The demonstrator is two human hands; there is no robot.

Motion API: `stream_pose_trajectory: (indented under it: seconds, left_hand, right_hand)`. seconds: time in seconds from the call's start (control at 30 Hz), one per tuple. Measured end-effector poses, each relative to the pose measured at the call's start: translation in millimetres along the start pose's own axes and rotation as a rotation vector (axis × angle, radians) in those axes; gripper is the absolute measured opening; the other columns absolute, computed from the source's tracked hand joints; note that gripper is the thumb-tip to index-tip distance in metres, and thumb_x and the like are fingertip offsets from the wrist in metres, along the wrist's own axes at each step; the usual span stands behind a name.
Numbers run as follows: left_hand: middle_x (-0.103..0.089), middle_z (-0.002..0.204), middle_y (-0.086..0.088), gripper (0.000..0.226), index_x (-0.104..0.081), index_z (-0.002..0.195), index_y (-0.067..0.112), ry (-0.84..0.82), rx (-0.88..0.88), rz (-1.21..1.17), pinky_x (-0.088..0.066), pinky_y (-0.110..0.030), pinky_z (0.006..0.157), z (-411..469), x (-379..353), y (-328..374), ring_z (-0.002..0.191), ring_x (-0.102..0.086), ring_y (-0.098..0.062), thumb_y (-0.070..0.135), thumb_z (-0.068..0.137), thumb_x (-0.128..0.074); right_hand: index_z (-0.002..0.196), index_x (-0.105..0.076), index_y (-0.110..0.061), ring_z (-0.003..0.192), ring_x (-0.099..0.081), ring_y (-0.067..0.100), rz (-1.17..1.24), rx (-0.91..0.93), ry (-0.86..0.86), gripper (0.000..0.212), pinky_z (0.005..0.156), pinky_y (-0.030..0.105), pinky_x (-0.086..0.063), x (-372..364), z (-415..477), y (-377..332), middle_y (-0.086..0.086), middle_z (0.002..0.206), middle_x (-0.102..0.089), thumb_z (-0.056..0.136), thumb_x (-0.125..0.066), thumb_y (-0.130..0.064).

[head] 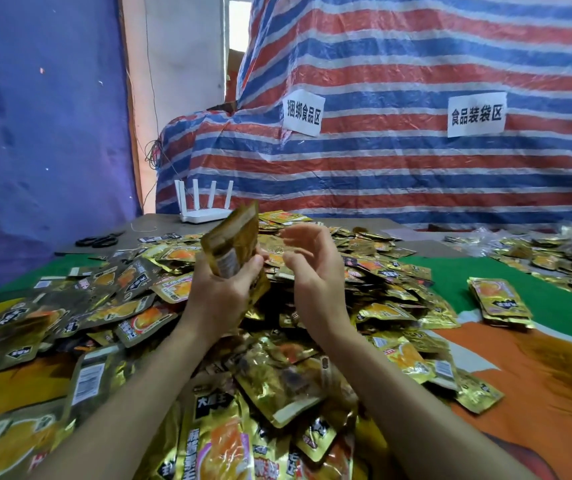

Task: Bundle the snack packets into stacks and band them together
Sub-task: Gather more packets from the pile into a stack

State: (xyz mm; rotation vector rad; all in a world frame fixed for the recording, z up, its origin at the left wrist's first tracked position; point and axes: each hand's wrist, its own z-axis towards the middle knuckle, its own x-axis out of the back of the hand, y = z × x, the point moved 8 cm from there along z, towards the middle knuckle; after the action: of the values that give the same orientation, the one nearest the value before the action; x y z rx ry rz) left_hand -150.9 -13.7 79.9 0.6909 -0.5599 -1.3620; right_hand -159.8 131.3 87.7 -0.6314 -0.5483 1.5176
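Left hand [220,292]: raised above the heap; its fingers [255,266] are curled round the lower end of a stack of packets [234,237], which is gripped between thumb and fingers.
Stack of packets: held on end and tilted, its top leaning up and away from the left fingers; a gold back with a white label is turned toward the camera.
Right hand [312,271]: held just beside the gripped stack, on its right and apart from it; its fingers [300,237] are spread and loosely curved, and nothing is held in them.
Heap of packets [277,375]: loose gold snack packets are piled under and all around both sets of fingers.
Second stack [500,304]: laid flat well to the right of the right fingers, apart from the heap; whether a band is round it cannot be told.
Counter [554,358]: covered in green and orange cloth.
Scissors [99,240]: black-handled, laid well to the left of the left fingers, beyond the heap.
Router [205,206]: white, four aerials upright, set beyond the left fingers at the far edge.
Backdrop: a striped tarp [416,57] bearing paper signs [303,112]; a blue sheet [42,116] is hung at the left.
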Motion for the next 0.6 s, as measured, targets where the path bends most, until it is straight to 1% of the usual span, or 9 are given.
stream_pose_trajectory:
  seconds: [0.07,0.13,0.2,0.27,0.33,0.4,0.47,0.53,0.6]
  left_hand:
    - [-0.072,0.081,-0.001,0.01,-0.066,0.092,0.002,-0.014,-0.078,0.019,-0.055,-0.017,0.069,-1.1,-4.3,14.3,0.078,-0.068,-0.007,0.011,0.088,-0.065]
    - [-0.066,0.083,-0.011,0.025,-0.062,0.097,-0.004,-0.053,-0.104,0.022,-0.055,-0.021,0.071,-6.1,-13.3,20.9,0.078,-0.066,-0.013,0.018,0.085,-0.064]
    - [-0.064,0.085,-0.013,0.033,-0.058,0.103,-0.004,-0.138,-0.095,0.019,-0.054,-0.025,0.071,-13.2,-26.0,21.2,0.08,-0.065,-0.018,0.021,0.083,-0.064]
    - [-0.066,0.087,-0.007,0.034,-0.057,0.108,-0.002,-0.237,-0.097,0.041,-0.052,-0.023,0.071,-21.6,-39.8,19.3,0.081,-0.066,-0.017,0.019,0.083,-0.066]
    - [-0.065,0.09,-0.004,0.032,-0.055,0.112,0.006,-0.318,-0.141,0.084,-0.051,-0.022,0.07,-30.1,-52.7,19.7,0.08,-0.064,-0.017,0.013,0.083,-0.066]
    - [-0.062,0.095,0.013,0.039,-0.051,0.117,0.022,-0.369,-0.199,0.165,-0.049,-0.013,0.071,-37.2,-63.0,21.3,0.084,-0.063,-0.009,0.012,0.083,-0.066]
    - [-0.056,0.102,0.032,0.045,-0.049,0.121,0.032,-0.387,-0.275,0.266,-0.042,-0.004,0.08,-41.1,-68.9,24.5,0.095,-0.058,0.005,0.015,0.083,-0.066]
    - [-0.054,0.102,0.037,0.042,-0.05,0.119,0.034,-0.4,-0.284,0.303,-0.039,-0.002,0.081,-41.9,-71.4,24.3,0.096,-0.056,0.009,0.018,0.084,-0.066]
    - [-0.055,0.097,0.032,0.038,-0.05,0.112,0.039,-0.402,-0.263,0.309,-0.041,-0.005,0.075,-40.7,-70.3,22.0,0.089,-0.058,0.001,0.019,0.084,-0.065]
  right_hand:
    - [0.102,-0.06,-0.018,0.1,-0.063,0.013,-0.038,0.006,0.011,0.02,0.091,0.03,-0.052,6.2,1.7,-5.7,0.002,0.103,-0.066,0.083,-0.055,-0.015]
    - [0.104,-0.058,-0.017,0.095,-0.064,0.009,-0.072,-0.012,0.017,0.02,0.086,0.025,-0.053,15.6,0.8,-8.0,0.001,0.1,-0.067,0.085,-0.056,-0.01]
    - [0.107,-0.057,-0.019,0.089,-0.064,0.006,-0.176,-0.058,0.0,0.023,0.077,0.019,-0.053,32.0,0.2,-7.4,-0.002,0.097,-0.066,0.089,-0.059,-0.005]
    - [0.109,-0.058,-0.02,0.088,-0.065,0.008,-0.35,-0.152,-0.058,0.024,0.07,0.018,-0.053,55.5,1.9,-4.6,-0.003,0.097,-0.066,0.09,-0.062,-0.006]
    - [0.108,-0.065,-0.017,0.087,-0.064,0.009,-0.613,-0.257,-0.14,0.021,0.067,0.019,-0.052,89.3,4.8,-1.5,-0.005,0.093,-0.066,0.088,-0.063,-0.01]
    - [0.099,-0.072,-0.017,0.084,-0.066,0.014,-0.91,-0.378,-0.217,0.017,0.069,0.025,-0.055,133.8,6.2,1.2,-0.003,0.088,-0.07,0.086,-0.063,-0.009]
    - [0.089,-0.076,-0.011,0.082,-0.07,0.023,-1.19,-0.501,-0.255,0.018,0.071,0.03,-0.058,185.6,4.5,4.2,0.007,0.087,-0.075,0.084,-0.06,-0.004]
    - [0.088,-0.075,-0.002,0.077,-0.069,0.028,-1.423,-0.613,-0.293,0.017,0.065,0.032,-0.056,231.8,-4.6,7.8,0.015,0.087,-0.074,0.084,-0.058,-0.003]
    - [0.075,-0.061,-0.005,0.064,-0.059,0.023,-1.594,-0.716,-0.377,0.011,0.055,0.027,-0.046,259.6,-21.8,14.7,0.013,0.078,-0.065,0.086,-0.057,-0.005]
